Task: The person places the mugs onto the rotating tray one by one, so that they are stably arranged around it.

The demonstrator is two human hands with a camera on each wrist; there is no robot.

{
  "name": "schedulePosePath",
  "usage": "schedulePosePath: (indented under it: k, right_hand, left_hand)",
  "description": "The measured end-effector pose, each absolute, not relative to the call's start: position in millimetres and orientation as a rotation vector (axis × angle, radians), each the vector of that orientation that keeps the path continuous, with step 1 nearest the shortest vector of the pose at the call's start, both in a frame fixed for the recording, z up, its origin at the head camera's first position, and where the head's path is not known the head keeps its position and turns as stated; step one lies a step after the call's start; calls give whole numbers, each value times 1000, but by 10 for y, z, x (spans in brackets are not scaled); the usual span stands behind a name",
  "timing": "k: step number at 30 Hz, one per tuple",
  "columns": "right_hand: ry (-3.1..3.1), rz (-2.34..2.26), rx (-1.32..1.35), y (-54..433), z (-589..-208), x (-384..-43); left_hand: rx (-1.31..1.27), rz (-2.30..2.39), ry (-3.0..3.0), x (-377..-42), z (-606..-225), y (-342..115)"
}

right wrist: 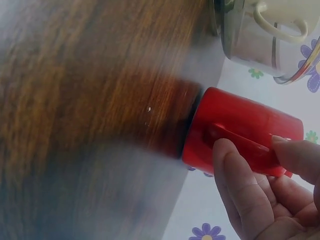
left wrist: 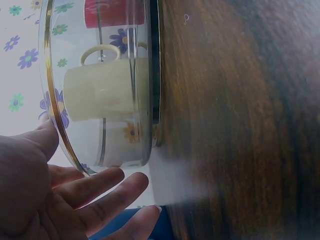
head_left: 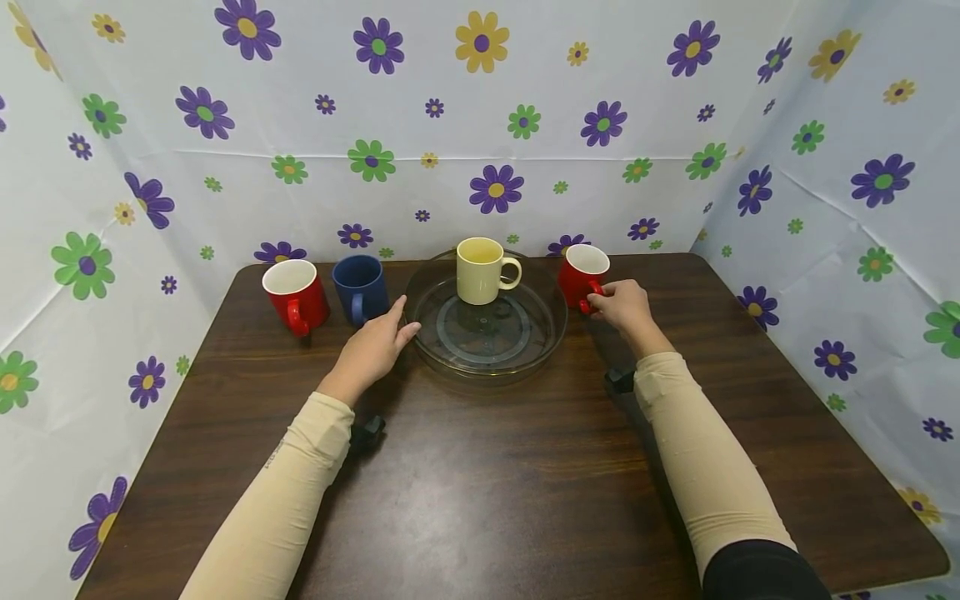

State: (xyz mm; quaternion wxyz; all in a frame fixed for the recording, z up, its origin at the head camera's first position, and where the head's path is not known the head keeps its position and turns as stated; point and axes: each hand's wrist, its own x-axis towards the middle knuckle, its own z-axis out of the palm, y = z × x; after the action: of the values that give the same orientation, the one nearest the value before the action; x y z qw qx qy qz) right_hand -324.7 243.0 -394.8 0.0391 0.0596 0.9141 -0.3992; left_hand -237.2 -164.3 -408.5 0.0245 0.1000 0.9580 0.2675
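A clear round tray with raised walls and a gold-edged rim [head_left: 491,369] sits on the table. Inside it, toward the back, a pale yellow mug [head_left: 477,275] stands upright. At the tray's left side is my left hand [head_left: 372,346], its fingers [left wrist: 102,187] extended beside the wall and its thumb by the rim. My right hand [head_left: 626,307] pinches the handle of a red mug [head_left: 576,282] with a white inside, just right of the tray. In the right wrist view this red mug [right wrist: 245,130] looks slightly tilted.
Left of the tray stand a blue mug [head_left: 360,283] and another red mug [head_left: 296,296], handles toward the front. Flower-patterned sheeting [head_left: 420,108] hangs behind and along both sides of the dark wooden table [head_left: 480,492].
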Motion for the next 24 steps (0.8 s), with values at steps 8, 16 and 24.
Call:
schedulePosePath:
  k: [8, 16, 24]
  right_hand:
    - [2792, -1267, 199, 2454, -3907, -3256]
    - [2784, -1296, 225, 2484, -3833, -3268]
    - [2794, -1287, 217, 2486, -3796, -3249]
  left_hand:
    - [303, 840, 2961, -2379, -4089, -1638]
    - [300, 831, 2966, -2400, -4109, -1652]
    - [301, 838, 2962, -2405, -4114, -1652]
